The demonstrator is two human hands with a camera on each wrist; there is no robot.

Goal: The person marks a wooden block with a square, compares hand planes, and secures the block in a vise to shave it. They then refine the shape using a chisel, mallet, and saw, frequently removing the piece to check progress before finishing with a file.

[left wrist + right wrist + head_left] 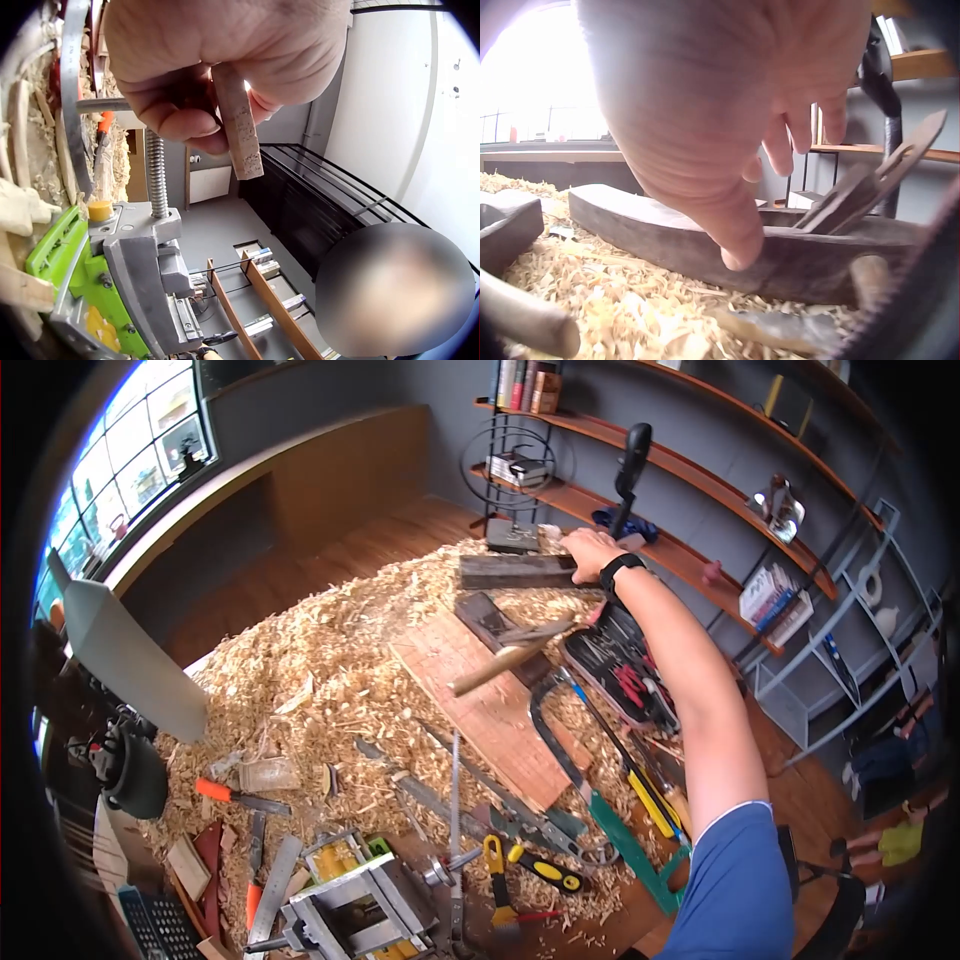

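A long dark wooden hand plane point(660, 244) lies on the shavings, its metal blade point(911, 154) slanting up from the body. Over it is my right hand point(593, 552), the thumb point(742, 247) against the near side and the other fingers stretched out above. In the head view, this hand is at the plane's right end at the far side of the table. My left hand point(232, 49), seen only in the left wrist view, pinches a small flat strip of wood point(240, 131). Below that hand is a grey and green metal vise point(139, 277) with a threaded rod.
Shavings point(320, 630) cover much of the table. A second plane point(485, 618) lies by a reddish board point(490, 710). A green-handled saw point(625, 845), an open tool case point(625, 670), an orange-handled tool point(215, 790) and a yellow-black knife point(545, 868) lie about. A pale upright panel point(125, 655) stands left.
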